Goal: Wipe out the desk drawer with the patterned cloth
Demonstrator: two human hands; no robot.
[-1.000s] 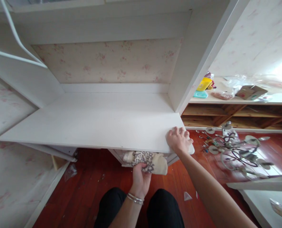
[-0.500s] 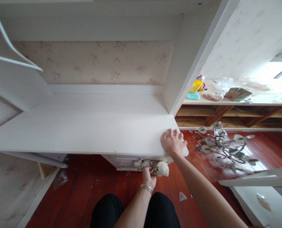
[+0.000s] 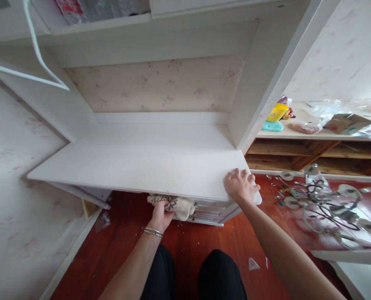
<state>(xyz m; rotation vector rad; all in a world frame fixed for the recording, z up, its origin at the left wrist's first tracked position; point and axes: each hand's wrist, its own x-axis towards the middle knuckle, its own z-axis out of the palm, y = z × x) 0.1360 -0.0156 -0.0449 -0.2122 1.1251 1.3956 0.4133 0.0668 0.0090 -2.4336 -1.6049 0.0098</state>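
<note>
My left hand [image 3: 162, 214] is closed around a folded cream cloth [image 3: 183, 207] with a brown pattern. It holds the cloth at the front edge of a white desk [image 3: 148, 160], just below the desktop and left of the drawer fronts [image 3: 209, 210]. Part of the cloth lies behind my fingers. On the right front corner of the desktop rests my right hand [image 3: 241, 184], palm down, fingers apart and slightly bent, with nothing in it.
Right of the desk, a metal chandelier [image 3: 335, 204] lies on the red wood floor [image 3: 185, 246]. Behind it, a low shelf unit [image 3: 285, 148] carries a yellow container [image 3: 278, 112] and a cardboard box [image 3: 348, 123]. A white cable [image 3: 37, 54] hangs at upper left.
My left hand has moved left with the cloth along the desk's front edge, away from the drawers. My right hand keeps its place on the corner. The view has shifted left.
</note>
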